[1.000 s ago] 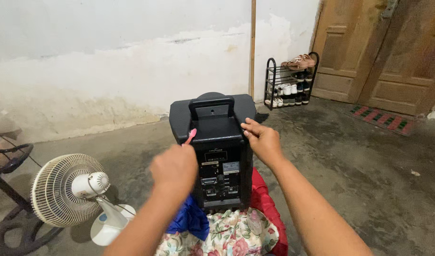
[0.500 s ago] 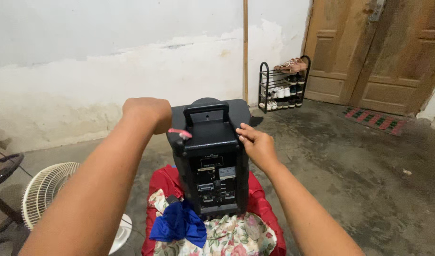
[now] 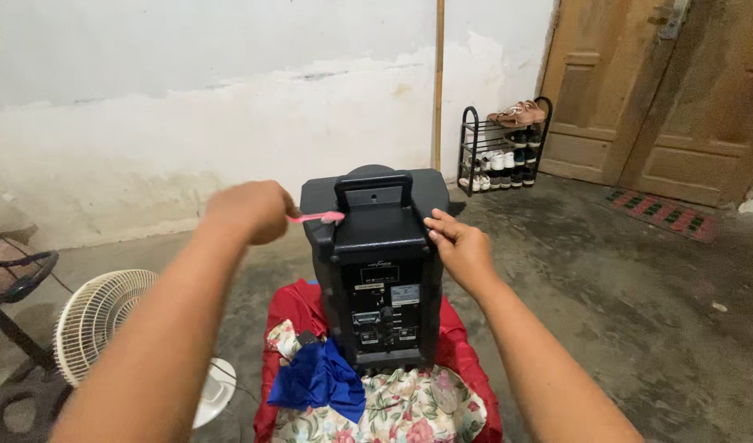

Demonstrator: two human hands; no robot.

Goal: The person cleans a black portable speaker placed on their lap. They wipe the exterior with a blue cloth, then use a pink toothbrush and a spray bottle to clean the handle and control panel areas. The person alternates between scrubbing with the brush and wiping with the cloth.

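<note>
**Brushing down the top of the black speaker box**

So my left hand [image 3: 249, 212] is curled shut around a thin pink brush [image 3: 315, 217], looks like a toothbrush, plastic handle sticking out to the right with its tip touching the top edge of the speaker [image 3: 382, 267], just beside the carry handle [image 3: 374, 190]. My right hand [image 3: 460, 246] is pressed flat-ish against the speaker's upper right corner, fingers [image 3: 436, 226] resting on the edge, not wrapped around anything.

The speaker sits dead centre of the frame, upright, a boxy matte black plastic thing with a chunky moulded handle on top and a panel of small knobs and sockets facing me. It stands on a floral cloth [image 3: 393, 410] over something red and padded [image 3: 290, 308], with a crumpled blue rag [image 3: 319, 377] touching its lower left.

Lower left of the frame has a round white fan [image 3: 97, 320] with a wire grille. Floor is rough, blotchy concrete [image 3: 622, 295]. Upper right has a black metal shoe rack [image 3: 508, 148] beside panelled wooden doors [image 3: 663, 98].
</note>
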